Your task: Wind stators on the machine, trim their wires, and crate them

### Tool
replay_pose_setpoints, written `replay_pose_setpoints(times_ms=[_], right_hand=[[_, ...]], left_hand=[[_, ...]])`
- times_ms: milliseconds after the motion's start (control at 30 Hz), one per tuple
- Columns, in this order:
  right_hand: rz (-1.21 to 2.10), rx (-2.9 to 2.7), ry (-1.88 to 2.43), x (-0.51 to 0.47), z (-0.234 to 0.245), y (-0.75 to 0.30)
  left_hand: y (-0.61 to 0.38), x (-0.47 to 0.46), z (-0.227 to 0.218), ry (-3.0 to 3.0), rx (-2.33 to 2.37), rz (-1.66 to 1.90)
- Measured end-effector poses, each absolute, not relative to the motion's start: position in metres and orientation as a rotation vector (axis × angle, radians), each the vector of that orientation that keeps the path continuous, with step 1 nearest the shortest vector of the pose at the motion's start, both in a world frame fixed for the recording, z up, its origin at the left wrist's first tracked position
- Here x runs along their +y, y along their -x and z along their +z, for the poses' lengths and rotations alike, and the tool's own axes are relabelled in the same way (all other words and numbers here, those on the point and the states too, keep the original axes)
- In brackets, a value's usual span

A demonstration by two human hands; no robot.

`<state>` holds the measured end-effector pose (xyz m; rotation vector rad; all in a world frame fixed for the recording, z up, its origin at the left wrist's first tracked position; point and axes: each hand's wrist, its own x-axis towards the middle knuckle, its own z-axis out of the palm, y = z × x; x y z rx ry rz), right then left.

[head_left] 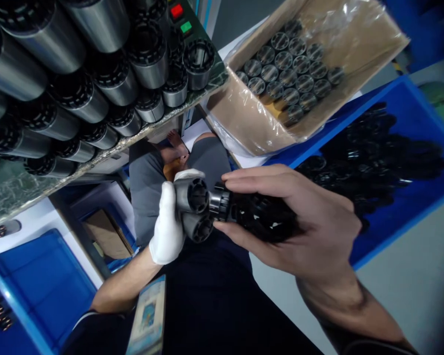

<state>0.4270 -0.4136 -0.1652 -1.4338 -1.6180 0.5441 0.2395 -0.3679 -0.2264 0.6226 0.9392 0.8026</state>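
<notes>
My left hand (169,224), in a white glove, is closed around grey metal cylinders (187,196) with black slotted plastic inside their ends. Two of these open ends face me. My bare right hand (314,227) is curled around several glossy black plastic parts (268,219). Between its thumb and forefinger shows a black ribbed ring (225,205), with a shiny metal-looking section beside the cylinders. Whether that section touches the cylinders I cannot tell. Both hands are above my lap, close together.
Many metal cylinders with black slotted ends (148,61) stand on the green marbled bench (203,93) at upper left. A plastic-lined carton (240,118) holds rows of cylinders. Beside it, a blue bin (403,224) contains black parts. Another blue bin (55,281) is at lower left.
</notes>
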Motion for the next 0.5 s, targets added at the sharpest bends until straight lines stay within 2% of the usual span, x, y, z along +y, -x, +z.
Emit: replay_pose_setpoints(times_ms=[233,500], right_hand=[[0.664,-1.676,1.448,-0.409,-0.168,-0.426],[0.73,-1.579,1.477,-0.411,-0.173,-0.426]], left_hand=[[-0.236,-0.373,-0.22,-0.594,0.869,0.74],[-0.234,-0.372,-0.23,-0.881,0.863,0.788]])
